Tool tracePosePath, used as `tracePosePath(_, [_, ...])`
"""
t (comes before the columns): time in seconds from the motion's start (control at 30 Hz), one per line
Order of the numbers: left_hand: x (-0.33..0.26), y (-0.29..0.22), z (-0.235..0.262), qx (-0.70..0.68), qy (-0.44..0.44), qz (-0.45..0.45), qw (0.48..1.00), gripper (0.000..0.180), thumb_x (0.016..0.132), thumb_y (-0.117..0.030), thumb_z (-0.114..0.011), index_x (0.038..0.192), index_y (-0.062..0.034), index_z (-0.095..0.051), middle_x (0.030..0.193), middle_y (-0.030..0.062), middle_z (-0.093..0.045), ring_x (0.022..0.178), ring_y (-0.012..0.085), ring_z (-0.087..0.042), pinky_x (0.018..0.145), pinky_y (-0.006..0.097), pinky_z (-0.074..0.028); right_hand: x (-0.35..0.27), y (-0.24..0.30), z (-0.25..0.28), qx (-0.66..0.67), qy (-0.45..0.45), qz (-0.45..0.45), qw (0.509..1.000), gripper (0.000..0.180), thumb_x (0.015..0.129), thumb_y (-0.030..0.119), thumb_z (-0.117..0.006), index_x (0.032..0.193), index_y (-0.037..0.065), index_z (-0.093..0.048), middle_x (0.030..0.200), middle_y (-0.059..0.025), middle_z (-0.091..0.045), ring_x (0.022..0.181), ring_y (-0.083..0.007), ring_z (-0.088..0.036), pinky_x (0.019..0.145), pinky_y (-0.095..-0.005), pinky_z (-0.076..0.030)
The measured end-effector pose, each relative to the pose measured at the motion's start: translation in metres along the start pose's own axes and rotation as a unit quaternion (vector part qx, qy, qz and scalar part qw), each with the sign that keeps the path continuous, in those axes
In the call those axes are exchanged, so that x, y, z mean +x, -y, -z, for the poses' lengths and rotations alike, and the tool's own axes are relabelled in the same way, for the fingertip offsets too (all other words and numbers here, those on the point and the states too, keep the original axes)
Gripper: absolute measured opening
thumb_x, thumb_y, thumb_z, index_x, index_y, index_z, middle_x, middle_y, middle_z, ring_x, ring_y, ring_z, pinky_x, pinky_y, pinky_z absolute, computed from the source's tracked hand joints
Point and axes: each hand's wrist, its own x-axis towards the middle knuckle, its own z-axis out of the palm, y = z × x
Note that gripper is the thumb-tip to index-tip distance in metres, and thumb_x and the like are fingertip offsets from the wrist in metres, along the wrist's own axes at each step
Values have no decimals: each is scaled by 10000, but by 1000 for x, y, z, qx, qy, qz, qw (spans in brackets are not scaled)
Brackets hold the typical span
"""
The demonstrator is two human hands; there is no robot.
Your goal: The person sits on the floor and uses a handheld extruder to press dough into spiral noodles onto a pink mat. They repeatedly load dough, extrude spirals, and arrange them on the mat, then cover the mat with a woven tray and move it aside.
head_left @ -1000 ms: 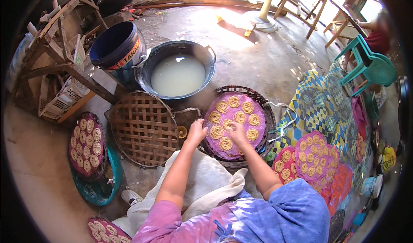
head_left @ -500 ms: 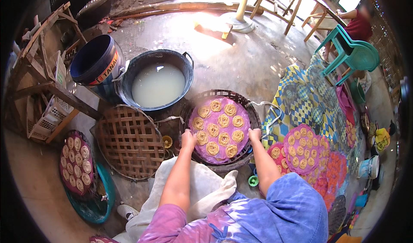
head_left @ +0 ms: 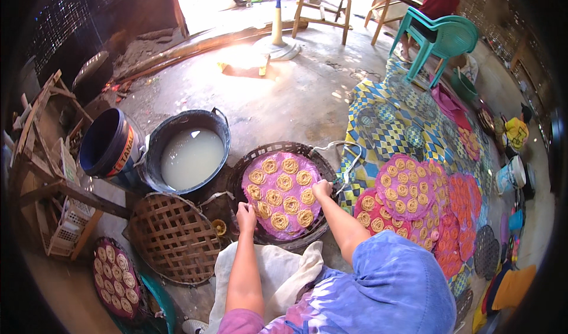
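Both my hands hold a round pink-purple sheet [head_left: 274,211] by its edge. Several coiled yellow noodle nests [head_left: 284,182] are spread over it. It lies in or just over the mouth of a dark open-weave basket [head_left: 236,169], whose inside it mostly hides. At the near left edge, my left hand [head_left: 247,217] is closed in a pinch. My right hand [head_left: 322,190] pinches the right edge, a little farther from me. A pale cloth [head_left: 266,272] drapes below my forearms.
On the left stand a tub of cloudy liquid [head_left: 193,159], a dark bucket [head_left: 100,145], a woven bamboo tray [head_left: 171,236] and another noodle-covered round [head_left: 116,278]. More noodle sheets [head_left: 408,186] overlap on a patterned mat [head_left: 378,115] at right. A person in red [head_left: 441,0] sits by a green chair [head_left: 444,35].
The view has swung, so the scene sits farther left and lower. Both hands keep hold of the noodle sheet. My right hand now grips higher than my left.
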Motion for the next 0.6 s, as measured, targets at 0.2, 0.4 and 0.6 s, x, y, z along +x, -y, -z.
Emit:
tracePosePath(0.2, [8, 27, -12, 23, -14, -25, 999, 209, 903, -210, -626, 907, -11, -566, 794, 172, -649, 717, 307, -644, 668, 418, -502, -4, 10, 5, 62, 8, -85, 994, 469, 813, 205, -636, 1204, -37, -542, 1174, -267, -624, 1083, -417, -621, 960, -488, -490])
tracePosePath(0.4, [23, 59, -28, -27, -23, -52, 998, 160, 907, -161, -633, 881, -17, -567, 698, 91, -608, 556, 165, -580, 517, 332, -481, -4, 16, 12, 35, 34, -72, 996, 435, 777, 234, -603, 1135, -2, -673, 1272, -268, -576, 1198, -409, -553, 1015, -434, -450])
tracePosePath(0.6, [9, 14, -6, -84, 20, -56, 995, 178, 915, -166, -632, 868, -17, -546, 724, 71, -588, 660, 157, -561, 625, 338, -475, 1, 8, 7, 55, -57, 1, 997, 170, 770, 211, -694, 820, 49, -693, 848, -157, -711, 907, -337, -689, 834, -429, -533])
